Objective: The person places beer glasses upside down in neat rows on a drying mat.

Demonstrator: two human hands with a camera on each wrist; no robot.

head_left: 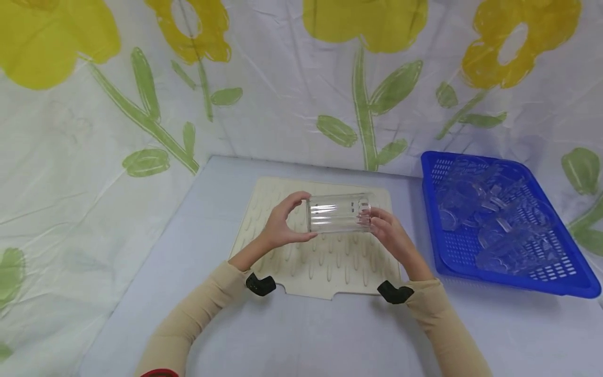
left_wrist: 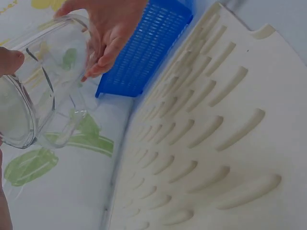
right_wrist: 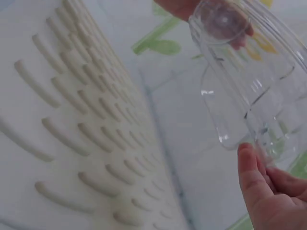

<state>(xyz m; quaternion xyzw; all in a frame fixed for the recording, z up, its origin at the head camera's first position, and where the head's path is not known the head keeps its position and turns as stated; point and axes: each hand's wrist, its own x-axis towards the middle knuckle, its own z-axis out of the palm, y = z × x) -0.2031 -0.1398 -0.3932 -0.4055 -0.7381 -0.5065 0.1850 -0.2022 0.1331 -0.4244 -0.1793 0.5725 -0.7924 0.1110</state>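
A clear mug (head_left: 336, 213) with dark markings lies sideways in the air, held between both hands over a cream ridged mat (head_left: 325, 267). My left hand (head_left: 282, 225) grips the left end, thumb and fingers spread around it. At the other end, my right hand (head_left: 390, 233) holds the rim, fingertips showing through the clear wall. The mug's clear handle (left_wrist: 72, 132) sticks out from its side in the left wrist view. From the right wrist view, the right thumb and fingers (right_wrist: 252, 177) pinch the edge, and the round base (right_wrist: 223, 24) faces the left hand.
On the right stands a blue perforated basket (head_left: 452, 269) with several clear vessels (head_left: 494, 209) heaped inside. The mat lies on a white table (head_left: 287, 335). A flower-printed sheet (head_left: 282, 104) hangs behind and at the left.
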